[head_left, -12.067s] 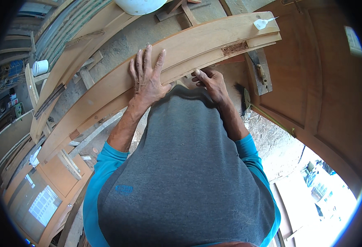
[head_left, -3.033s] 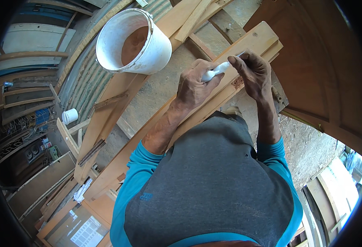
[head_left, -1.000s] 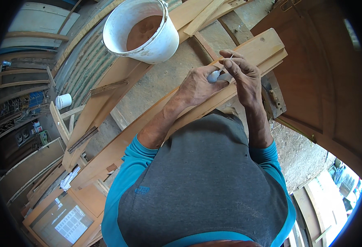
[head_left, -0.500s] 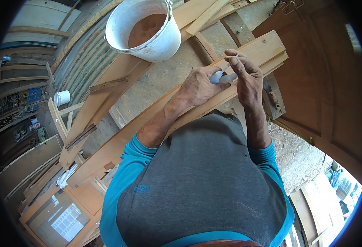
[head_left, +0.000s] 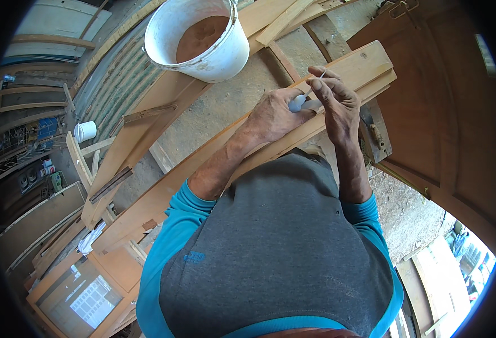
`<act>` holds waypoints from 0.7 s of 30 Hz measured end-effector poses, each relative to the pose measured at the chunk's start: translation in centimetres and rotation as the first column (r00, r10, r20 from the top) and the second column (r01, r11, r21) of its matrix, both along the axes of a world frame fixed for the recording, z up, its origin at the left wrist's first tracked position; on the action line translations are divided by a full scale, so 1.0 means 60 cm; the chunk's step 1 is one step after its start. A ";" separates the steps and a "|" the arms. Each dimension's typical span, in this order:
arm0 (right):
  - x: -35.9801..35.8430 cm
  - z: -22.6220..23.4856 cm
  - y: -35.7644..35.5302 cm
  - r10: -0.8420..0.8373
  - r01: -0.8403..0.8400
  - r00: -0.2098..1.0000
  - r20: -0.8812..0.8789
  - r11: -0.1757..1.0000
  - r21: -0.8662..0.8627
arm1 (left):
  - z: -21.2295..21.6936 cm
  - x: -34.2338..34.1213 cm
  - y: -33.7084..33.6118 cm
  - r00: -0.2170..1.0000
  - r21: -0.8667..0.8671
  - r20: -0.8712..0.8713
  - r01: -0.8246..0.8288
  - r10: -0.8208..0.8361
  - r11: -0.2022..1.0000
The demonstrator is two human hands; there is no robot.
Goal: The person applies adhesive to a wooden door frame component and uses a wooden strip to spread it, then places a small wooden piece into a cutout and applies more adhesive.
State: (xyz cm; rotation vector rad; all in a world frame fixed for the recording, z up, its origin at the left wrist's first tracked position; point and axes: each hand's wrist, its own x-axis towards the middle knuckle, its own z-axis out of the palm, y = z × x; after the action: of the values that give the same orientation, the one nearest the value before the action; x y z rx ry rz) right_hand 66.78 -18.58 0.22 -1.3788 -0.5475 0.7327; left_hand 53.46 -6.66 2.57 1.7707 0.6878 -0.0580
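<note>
In front of my body, my left hand point(head_left: 275, 117) is wrapped round a small whitish plastic bottle point(head_left: 297, 103), most of which its fingers hide. Close to it on the right, my right hand point(head_left: 341, 107) is raised with thumb and fingertips pinched together. Between those fingertips is a thin pale stem, perhaps the bottle's nozzle; I cannot tell whether it is joined to the bottle. Both hands are above a long wooden plank point(head_left: 366, 61), which runs from the lower left to the upper right.
A white bucket point(head_left: 222, 61) with reddish-brown powder point(head_left: 201, 40) stands beyond the plank. On the right leans a brown panelled door point(head_left: 428, 112). Planks and corrugated sheet point(head_left: 110, 90) are at the left, with a small white tub point(head_left: 85, 132) and a glazed wooden frame point(head_left: 112, 265).
Both hands keep nearly the same place and grip. Only a slight shift of the fingers around the bottle and its thin stem shows.
</note>
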 end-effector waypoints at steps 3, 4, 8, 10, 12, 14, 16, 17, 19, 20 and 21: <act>0.001 -0.001 0.001 0.016 -0.015 0.999 0.044 1.000 -0.016 | -0.005 0.000 0.002 1.000 0.033 0.025 0.010 -0.011 0.999; 0.002 -0.003 0.000 0.026 -0.025 0.998 0.062 1.000 -0.014 | -0.009 0.000 0.003 0.999 0.045 0.042 0.015 -0.017 0.999; 0.007 -0.004 -0.002 0.083 -0.080 0.987 0.140 0.996 -0.029 | -0.012 -0.003 0.003 0.998 0.017 0.068 -0.009 0.008 1.000; 0.010 0.000 -0.002 0.110 -0.105 0.980 0.165 0.994 -0.042 | -0.012 -0.004 0.003 0.996 0.001 0.092 -0.017 0.017 1.000; 0.012 0.001 -0.003 0.128 -0.121 0.976 0.174 0.991 -0.050 | -0.017 -0.004 0.005 0.997 -0.002 0.080 0.003 -0.002 1.000; 0.018 -0.006 -0.004 0.151 -0.149 0.965 0.213 0.988 -0.026 | -0.017 -0.002 0.006 0.997 0.013 0.069 0.024 -0.025 1.000; 0.019 -0.006 -0.004 0.167 -0.165 0.952 0.256 0.986 -0.031 | -0.011 -0.001 0.008 0.997 0.043 0.057 0.044 -0.046 0.998; 0.018 -0.003 -0.002 0.172 -0.166 0.944 0.281 0.985 -0.048 | -0.017 -0.001 0.006 0.994 0.083 0.101 0.033 -0.041 0.996; 0.015 -0.001 -0.001 0.181 -0.164 0.938 0.297 0.983 -0.082 | -0.027 0.000 0.004 0.981 0.161 0.190 0.008 -0.039 0.987; 0.013 -0.001 -0.003 0.184 -0.161 0.940 0.289 0.982 -0.099 | -0.024 -0.001 0.003 0.981 0.119 0.193 0.006 -0.029 0.993; 0.010 -0.001 -0.005 0.186 -0.159 0.942 0.281 0.980 -0.117 | -0.016 -0.002 0.003 0.981 0.076 0.195 0.004 -0.019 0.997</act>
State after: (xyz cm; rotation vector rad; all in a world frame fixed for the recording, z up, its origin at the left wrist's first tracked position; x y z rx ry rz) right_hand 67.40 -18.90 0.14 -1.5506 -0.8852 0.7064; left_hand 53.34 -6.50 1.58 1.8243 0.5427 0.1349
